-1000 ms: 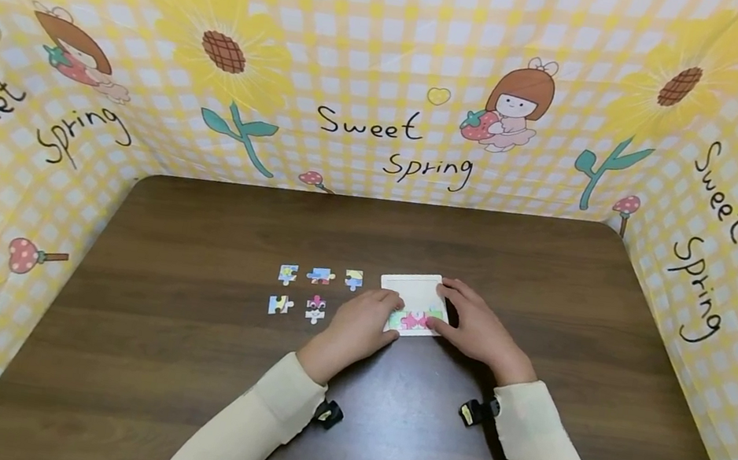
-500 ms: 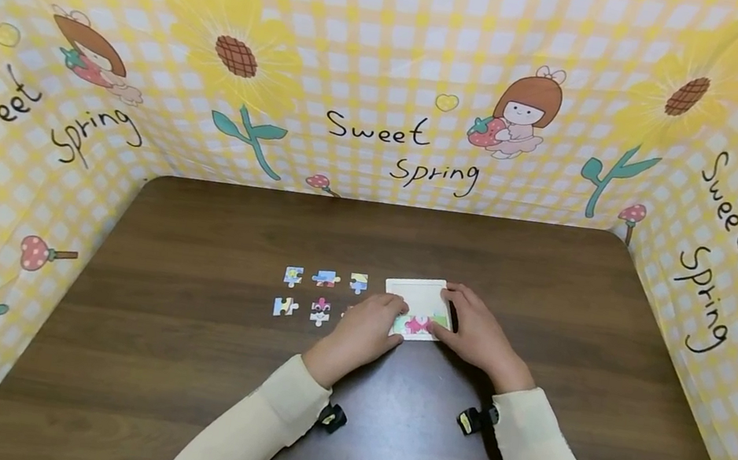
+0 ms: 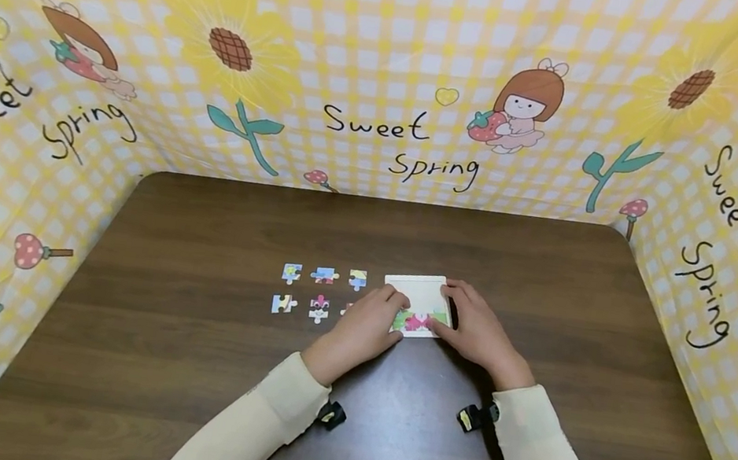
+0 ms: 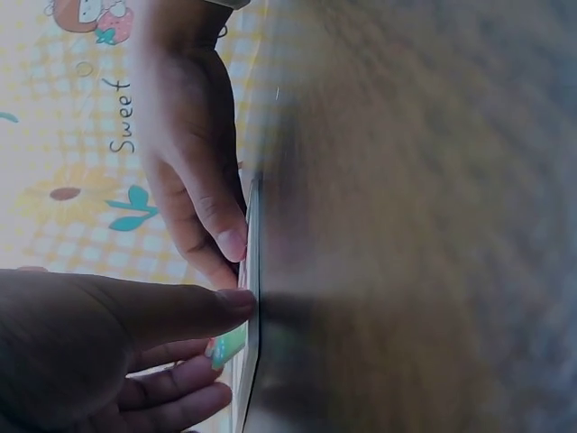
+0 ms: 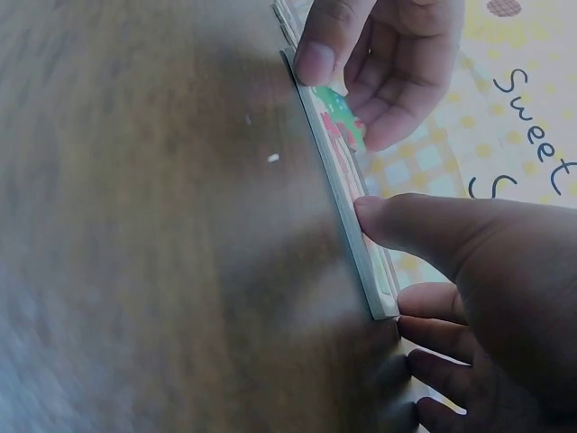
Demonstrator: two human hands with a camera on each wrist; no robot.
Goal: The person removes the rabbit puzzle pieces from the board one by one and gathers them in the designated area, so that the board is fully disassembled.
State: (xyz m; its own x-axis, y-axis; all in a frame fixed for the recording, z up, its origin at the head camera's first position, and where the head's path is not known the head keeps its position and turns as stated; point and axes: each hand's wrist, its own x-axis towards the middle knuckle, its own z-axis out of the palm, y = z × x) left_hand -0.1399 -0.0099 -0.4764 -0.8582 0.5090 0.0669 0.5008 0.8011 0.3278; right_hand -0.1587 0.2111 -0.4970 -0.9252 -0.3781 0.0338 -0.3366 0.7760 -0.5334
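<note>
A shallow white puzzle tray (image 3: pixel 413 288) lies on the table, with pink and green jigsaw pieces (image 3: pixel 416 321) along its near side. At the tray's left end my left hand (image 3: pixel 365 325) pinches a green jigsaw piece (image 5: pixel 338 110) between thumb and fingers; it stands tilted above the tray in the right wrist view. My right hand (image 3: pixel 478 334) grips the tray's right end, its thumb (image 5: pixel 383 221) at the near rim and its fingers round the right side. The left thumb (image 4: pixel 225 305) also sits right at the near rim.
Several loose jigsaw pieces lie in two rows left of the tray, among them a blue piece (image 3: pixel 325 275) and a pink and white piece (image 3: pixel 319 308). Another is partly hidden by the left hand. A yellow checked cloth (image 3: pixel 396 51) walls the table's back and sides.
The left hand has shifted slightly right, uncovering part of a loose piece beside it. The right hand stays in place on the tray. The head view has moved a little.
</note>
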